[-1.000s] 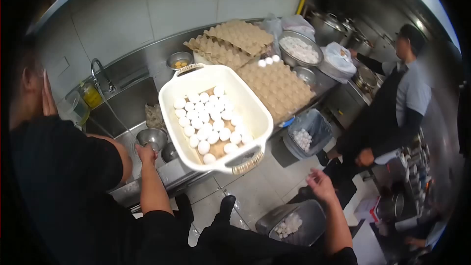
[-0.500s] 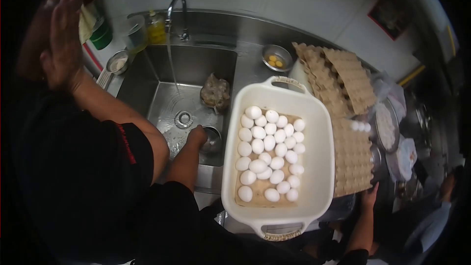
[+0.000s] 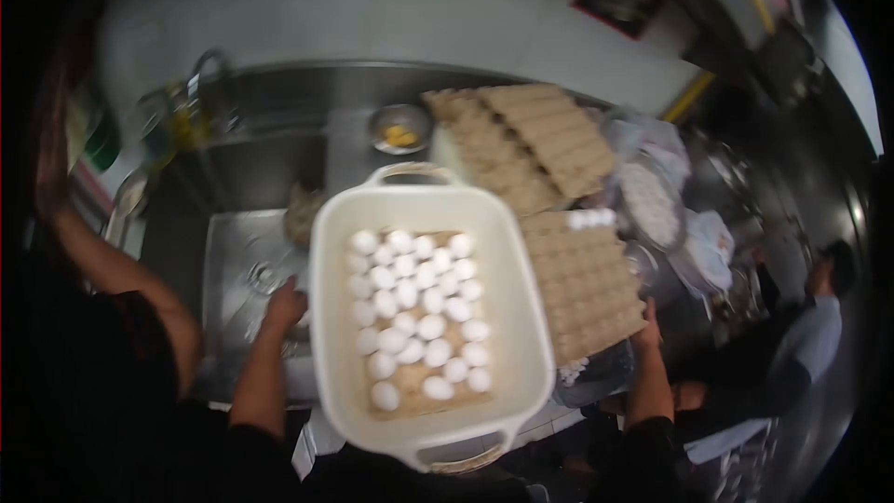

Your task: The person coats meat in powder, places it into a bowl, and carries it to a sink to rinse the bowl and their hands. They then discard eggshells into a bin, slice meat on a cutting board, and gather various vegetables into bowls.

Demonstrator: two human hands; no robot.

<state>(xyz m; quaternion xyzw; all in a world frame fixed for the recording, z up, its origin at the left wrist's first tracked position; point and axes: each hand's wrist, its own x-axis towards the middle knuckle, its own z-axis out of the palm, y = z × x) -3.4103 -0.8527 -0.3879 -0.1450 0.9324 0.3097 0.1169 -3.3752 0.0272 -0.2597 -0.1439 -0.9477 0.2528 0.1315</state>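
My left hand (image 3: 287, 305) is low in the steel sink (image 3: 228, 251), fingers closed. The metal bowl it grips is mostly hidden by the white tub (image 3: 529, 335) and blur. White eggs (image 3: 431, 326) lie on a brown sheet inside the tub, between my arms. To the right, my right hand (image 3: 647, 324) is closed on the lower right edge of a brown cardboard egg tray (image 3: 587, 284). Several white eggs (image 3: 592, 218) show at that tray's far edge.
More egg trays (image 3: 521, 135) lean at the back, beside a small bowl of yolks (image 3: 400, 129). A faucet (image 3: 200, 84) stands behind the sink. A co-worker's arm (image 3: 130, 270) is close on the left; another person (image 3: 810, 326) stands at the right. Plastic bags (image 3: 710, 251) lie beyond the trays.
The view has swung right, so sink, tub and trays appear further left and blurred. My left hand stays in the sink, my right at the egg tray. The co-worker's raised hand has moved toward the left edge.
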